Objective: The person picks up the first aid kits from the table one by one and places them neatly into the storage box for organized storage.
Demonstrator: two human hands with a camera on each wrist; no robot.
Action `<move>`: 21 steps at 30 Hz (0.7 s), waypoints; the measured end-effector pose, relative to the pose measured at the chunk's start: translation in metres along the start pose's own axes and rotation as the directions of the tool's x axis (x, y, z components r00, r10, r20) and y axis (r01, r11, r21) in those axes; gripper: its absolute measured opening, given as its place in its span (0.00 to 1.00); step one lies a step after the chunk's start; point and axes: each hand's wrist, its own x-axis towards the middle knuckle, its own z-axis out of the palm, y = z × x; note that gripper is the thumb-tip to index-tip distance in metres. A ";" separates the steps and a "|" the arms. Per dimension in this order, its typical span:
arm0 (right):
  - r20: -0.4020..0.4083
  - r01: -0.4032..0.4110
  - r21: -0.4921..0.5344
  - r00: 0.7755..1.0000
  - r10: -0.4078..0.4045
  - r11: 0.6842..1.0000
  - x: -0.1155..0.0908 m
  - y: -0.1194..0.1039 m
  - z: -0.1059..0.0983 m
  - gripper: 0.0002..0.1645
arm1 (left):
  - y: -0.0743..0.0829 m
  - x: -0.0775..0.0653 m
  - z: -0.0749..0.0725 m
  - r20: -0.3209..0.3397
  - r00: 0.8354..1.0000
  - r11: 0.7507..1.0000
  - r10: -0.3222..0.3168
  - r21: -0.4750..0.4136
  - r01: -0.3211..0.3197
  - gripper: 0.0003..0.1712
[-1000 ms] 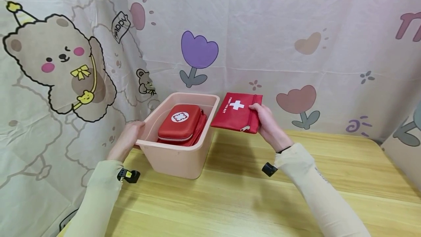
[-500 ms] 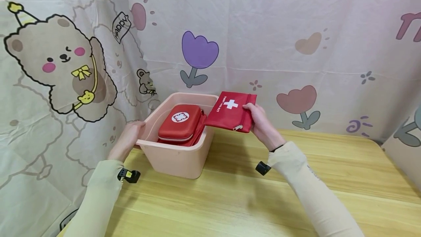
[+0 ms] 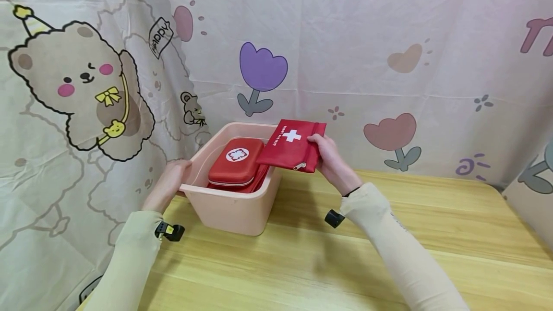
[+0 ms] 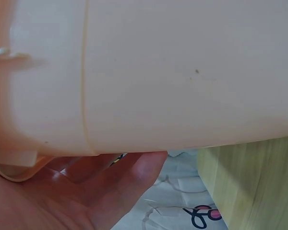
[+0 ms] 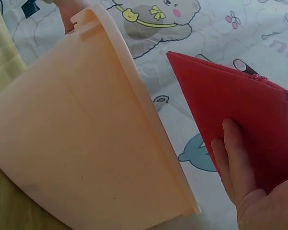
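Note:
A pink plastic tub (image 3: 233,215) stands on the table, and my left hand (image 3: 170,179) grips its left rim. In the left wrist view the fingers of that hand (image 4: 101,191) lie along the tub's outer wall (image 4: 182,86), under the rim. My right hand (image 3: 332,162) pinches a flat red first aid pouch (image 3: 285,150) by its right side, thumb on top. In the right wrist view, fingers (image 5: 237,158) support the pouch (image 5: 230,110) from below. Its left part overlaps the tub's right rim in the head view. Inside the tub lies a red hard-shell first aid case (image 3: 242,172).
Beneath the case, another red item (image 3: 259,179) shows inside the tub. The wooden table (image 3: 410,215) extends to the right and front. A printed cloth curtain (image 3: 337,52) hangs behind and on the left.
My right hand has carried the first aid pouch leftward, from beside the tub to over its right rim. The left hand keeps its grip on the tub, which has stayed in place.

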 end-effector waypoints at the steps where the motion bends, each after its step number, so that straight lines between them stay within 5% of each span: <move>1: 0.001 0.001 -0.002 1.000 -0.001 1.000 0.000 0.000 0.002 0.26 | 0.000 0.000 0.000 0.000 1.000 1.000 0.001 0.000 -0.001 0.35; 21: 0.039 0.005 0.031 0.999 -0.006 1.000 0.013 0.011 0.033 0.24 | -0.002 0.004 0.001 -0.029 1.000 0.999 0.001 -0.039 -0.002 0.32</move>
